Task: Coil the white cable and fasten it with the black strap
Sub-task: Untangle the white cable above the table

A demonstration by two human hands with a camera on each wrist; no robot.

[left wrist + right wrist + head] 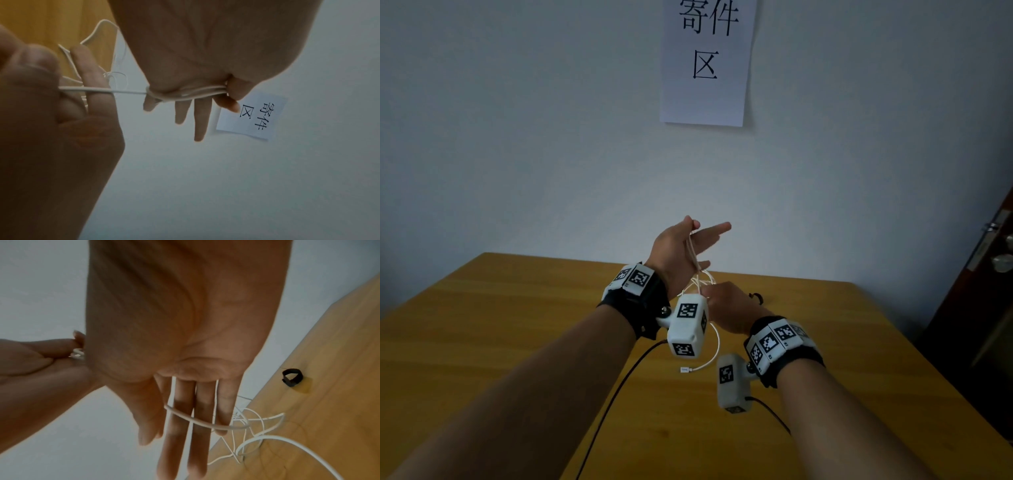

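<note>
My left hand is raised above the wooden table, palm up and fingers straight. Turns of the white cable lie across its palm, and the thumb clamps those turns at the palm's edge. Just below, my right hand grips a taut strand between its fingers; that strand crosses the fingers of the right hand. Loose cable trails onto the table, its plug end lying by my wrists. The black strap lies curled on the table beyond my right hand.
A paper sign hangs on the pale wall behind the table. A dark door with a handle stands at the right edge. Black camera leads run from the wrist units across the near tabletop.
</note>
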